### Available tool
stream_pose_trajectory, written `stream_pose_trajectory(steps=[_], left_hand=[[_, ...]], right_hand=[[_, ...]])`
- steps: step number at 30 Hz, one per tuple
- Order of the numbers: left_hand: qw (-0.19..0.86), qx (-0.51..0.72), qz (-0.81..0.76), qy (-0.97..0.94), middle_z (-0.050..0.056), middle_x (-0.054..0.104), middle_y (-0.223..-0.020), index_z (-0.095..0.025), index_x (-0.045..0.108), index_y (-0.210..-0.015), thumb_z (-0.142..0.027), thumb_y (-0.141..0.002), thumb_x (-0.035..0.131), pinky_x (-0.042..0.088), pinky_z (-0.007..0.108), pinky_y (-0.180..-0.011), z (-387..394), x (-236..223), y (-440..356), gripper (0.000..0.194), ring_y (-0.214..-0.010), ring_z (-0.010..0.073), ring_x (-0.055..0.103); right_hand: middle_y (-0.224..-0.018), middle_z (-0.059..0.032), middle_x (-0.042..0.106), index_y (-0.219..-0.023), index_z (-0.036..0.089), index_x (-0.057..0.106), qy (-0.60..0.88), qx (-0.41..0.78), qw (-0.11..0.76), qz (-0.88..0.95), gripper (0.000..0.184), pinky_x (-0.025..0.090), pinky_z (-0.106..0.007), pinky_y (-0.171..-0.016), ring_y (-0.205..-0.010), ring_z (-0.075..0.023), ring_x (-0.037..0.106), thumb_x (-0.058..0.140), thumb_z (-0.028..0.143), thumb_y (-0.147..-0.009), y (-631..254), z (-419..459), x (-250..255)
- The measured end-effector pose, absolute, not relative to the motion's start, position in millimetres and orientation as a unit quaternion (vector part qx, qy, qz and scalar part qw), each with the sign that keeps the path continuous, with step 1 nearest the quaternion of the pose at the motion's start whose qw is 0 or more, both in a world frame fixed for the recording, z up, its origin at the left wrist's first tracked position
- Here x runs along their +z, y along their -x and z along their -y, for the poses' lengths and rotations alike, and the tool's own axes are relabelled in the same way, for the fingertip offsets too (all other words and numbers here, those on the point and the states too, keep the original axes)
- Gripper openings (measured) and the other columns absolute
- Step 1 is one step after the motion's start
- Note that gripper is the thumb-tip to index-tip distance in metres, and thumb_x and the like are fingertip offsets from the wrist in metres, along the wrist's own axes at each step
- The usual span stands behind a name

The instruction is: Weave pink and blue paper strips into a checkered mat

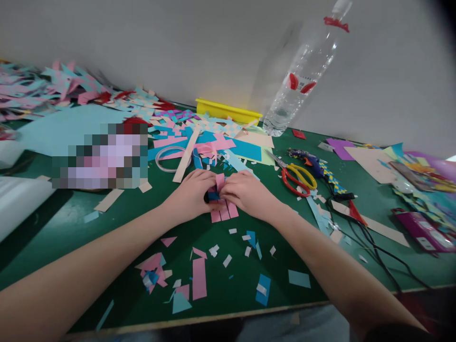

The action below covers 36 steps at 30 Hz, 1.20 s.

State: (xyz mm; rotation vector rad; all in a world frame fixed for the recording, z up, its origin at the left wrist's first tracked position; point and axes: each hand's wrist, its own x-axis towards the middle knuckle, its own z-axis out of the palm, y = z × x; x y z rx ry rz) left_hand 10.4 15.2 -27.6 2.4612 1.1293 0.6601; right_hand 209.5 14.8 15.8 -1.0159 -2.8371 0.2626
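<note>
Both hands meet over a small piece of woven paper strips (225, 212), pink with some blue, at the middle of the green table. My left hand (194, 195) is closed on its left side, thumb beneath and fingers curled over the top. My right hand (244, 194) pinches at its upper right, where a pink strip stands up between the hands. Three pink strip ends fan out toward me below the fingers. The fingers partly hide the weave. Just beyond my left hand lie a roll of clear tape (173, 159) and a long beige paper strip (187, 154).
Scissors (295, 178) with red and yellow handles lie to the right. A clear plastic bottle (299, 80) stands behind, near a yellow tray (228, 111). Black cables (370, 242) and a purple box (422, 230) are at the right. Paper scraps (199, 278) litter the front.
</note>
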Motion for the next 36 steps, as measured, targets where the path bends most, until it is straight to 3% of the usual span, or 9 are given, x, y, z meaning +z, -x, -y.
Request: stream_pose_trajectory(steps=[11,36], left_hand=[[0.168,0.253,-0.39,-0.869,0.008,0.065,-0.115,-0.02,0.063,-0.107,-0.048,-0.075,0.077,0.042,0.046,-0.098,-16.0,-32.0,-9.8,0.045,-0.109,0.0289,0.055],[0.178,0.229,-0.409,-0.865,0.008,0.064,-0.106,-0.02,0.064,-0.089,-0.044,-0.075,0.076,0.044,0.047,-0.094,-13.6,-23.6,-11.9,0.03,-0.106,0.0293,0.054]], right_hand=[[-0.104,-0.0038,0.073,-0.094,0.019,0.075,0.312,0.095,0.067,0.943,0.017,0.034,-0.036,-0.09,-0.099,-0.0208,0.061,0.058,0.021,-0.095,-214.9,-16.7,15.5],[-0.091,-0.0051,0.07,-0.089,0.016,0.071,0.309,0.077,0.069,0.945,0.02,0.034,-0.034,-0.087,-0.092,-0.0189,0.059,0.054,0.018,-0.096,-212.8,-19.5,13.3]])
